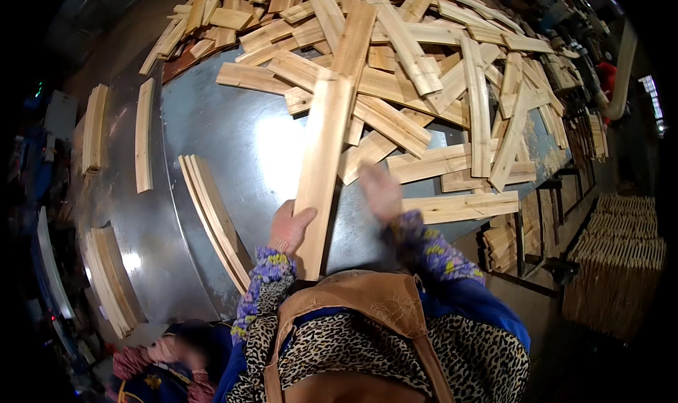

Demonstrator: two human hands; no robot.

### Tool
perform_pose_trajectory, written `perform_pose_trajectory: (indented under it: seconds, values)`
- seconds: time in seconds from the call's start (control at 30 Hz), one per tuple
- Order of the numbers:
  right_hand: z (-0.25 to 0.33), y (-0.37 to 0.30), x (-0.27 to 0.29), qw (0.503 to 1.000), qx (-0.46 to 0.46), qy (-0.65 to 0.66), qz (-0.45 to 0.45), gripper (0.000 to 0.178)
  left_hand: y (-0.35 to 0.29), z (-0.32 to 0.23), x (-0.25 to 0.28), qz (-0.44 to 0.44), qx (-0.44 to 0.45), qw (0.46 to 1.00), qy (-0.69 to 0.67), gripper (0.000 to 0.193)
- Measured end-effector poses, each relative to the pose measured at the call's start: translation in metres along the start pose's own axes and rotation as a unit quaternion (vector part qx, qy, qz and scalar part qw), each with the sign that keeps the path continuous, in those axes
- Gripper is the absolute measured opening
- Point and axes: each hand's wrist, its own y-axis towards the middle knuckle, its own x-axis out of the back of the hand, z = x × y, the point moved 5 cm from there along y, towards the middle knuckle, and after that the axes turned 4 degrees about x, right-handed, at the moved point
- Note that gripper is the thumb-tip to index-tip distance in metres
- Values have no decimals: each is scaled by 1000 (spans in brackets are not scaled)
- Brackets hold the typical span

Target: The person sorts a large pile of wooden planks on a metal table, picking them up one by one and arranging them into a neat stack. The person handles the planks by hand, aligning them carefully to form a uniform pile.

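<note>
My left hand [288,226] grips the near end of a long pale wooden slat [323,163], which lies lengthwise across the grey metal table [233,141] and points away from me. My right hand [379,191], blurred, hovers just right of that slat with fingers spread, over a short slat [366,156] at the edge of the pile; I cannot tell if it touches it. A big heap of similar wooden slats [417,57] covers the far half of the table.
A small stack of slats on edge [212,216] stands left of my left arm. More stacks [95,127] [109,279] line the table's left rim. Bundled slats [621,262] sit on the floor at right. Another person [169,364] is at lower left.
</note>
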Motion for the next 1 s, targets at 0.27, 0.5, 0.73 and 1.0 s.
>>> perform_pose_trajectory:
  seconds: [0.27, 0.5, 0.73, 1.0]
  values:
    - [55, 191, -21, 951, -63, -295, -63, 112, -131, 50, 82, -398, 3, 791, 465, 57]
    - [57, 162, -71, 988, -99, -116, -10, 110, -84, 36, 87, -328, -47, 935, 124, 73]
    - [50, 166, -20, 972, 158, -168, 44, 70, 41, 28, 31, -57, 75, 933, -348, 69]
    - [-57, 305, 166, 865, -147, -480, 18, 86, -70, 42, 105, -277, 83, 887, 359, 61]
